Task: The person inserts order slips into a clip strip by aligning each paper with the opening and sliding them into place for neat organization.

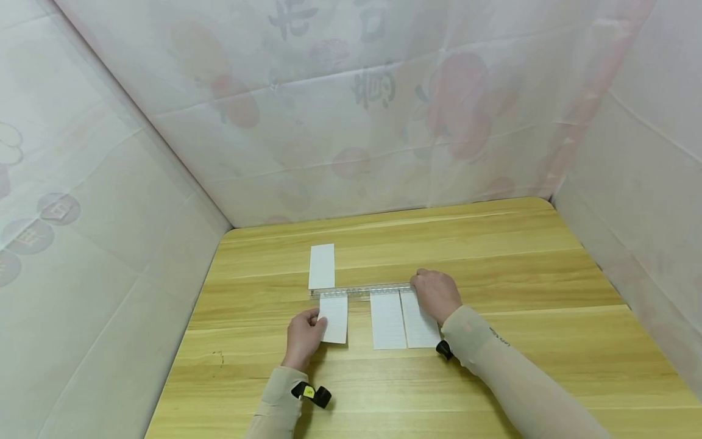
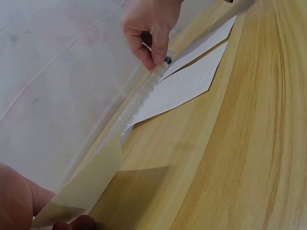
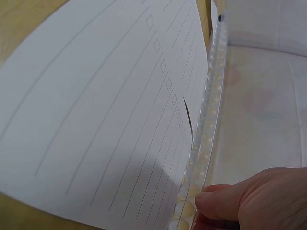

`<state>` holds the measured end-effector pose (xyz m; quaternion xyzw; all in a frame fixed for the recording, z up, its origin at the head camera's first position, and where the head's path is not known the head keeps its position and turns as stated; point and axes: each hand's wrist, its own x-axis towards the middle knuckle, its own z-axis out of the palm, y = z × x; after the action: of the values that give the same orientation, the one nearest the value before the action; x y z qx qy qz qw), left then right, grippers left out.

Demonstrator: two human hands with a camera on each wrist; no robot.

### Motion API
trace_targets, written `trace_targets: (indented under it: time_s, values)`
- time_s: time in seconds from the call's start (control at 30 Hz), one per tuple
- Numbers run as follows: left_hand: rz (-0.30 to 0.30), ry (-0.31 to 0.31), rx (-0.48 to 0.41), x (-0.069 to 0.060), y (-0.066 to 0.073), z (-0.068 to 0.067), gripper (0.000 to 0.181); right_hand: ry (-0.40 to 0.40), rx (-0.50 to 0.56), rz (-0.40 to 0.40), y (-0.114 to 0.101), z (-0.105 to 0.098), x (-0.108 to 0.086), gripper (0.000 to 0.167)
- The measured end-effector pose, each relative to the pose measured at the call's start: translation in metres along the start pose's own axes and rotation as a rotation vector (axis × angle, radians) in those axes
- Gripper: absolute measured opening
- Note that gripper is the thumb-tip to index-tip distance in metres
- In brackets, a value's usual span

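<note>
A clear plastic ruler [image 1: 359, 291] lies crosswise along the top edges of three lined white paper cards. My right hand [image 1: 437, 295] pinches its right end; in the right wrist view the thumb [image 3: 220, 203] presses on the ruler's edge. With thumb and fingers, my left hand [image 1: 303, 338] grips the leftmost of these cards [image 1: 334, 320] by its left side. That card is tilted up off the table in the left wrist view, casting a shadow. Two more cards, a middle one [image 1: 387, 321] and a right one [image 1: 418, 323], lie side by side below the ruler, the right one partly hidden by my right hand.
Another white card [image 1: 322, 266] lies above the ruler's left end. Everything rests on a wood-grain table [image 1: 247, 341]. Pale printed cloth [image 1: 351, 152] hangs behind the table and at both sides. Each wrist wears a black strapped device [image 1: 312, 393].
</note>
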<state>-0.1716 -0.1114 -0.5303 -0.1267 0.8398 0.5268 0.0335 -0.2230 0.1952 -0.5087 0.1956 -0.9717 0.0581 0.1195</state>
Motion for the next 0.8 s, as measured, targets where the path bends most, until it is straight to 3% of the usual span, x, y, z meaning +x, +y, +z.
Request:
trace_targets:
  time_s: [0.8]
  values:
    - [0.026, -0.025, 0.018, -0.0002, 0.0048, 0.0013, 0.032, -0.017, -0.023, 0.003, -0.0017, -0.0037, 0.0008, 0.016]
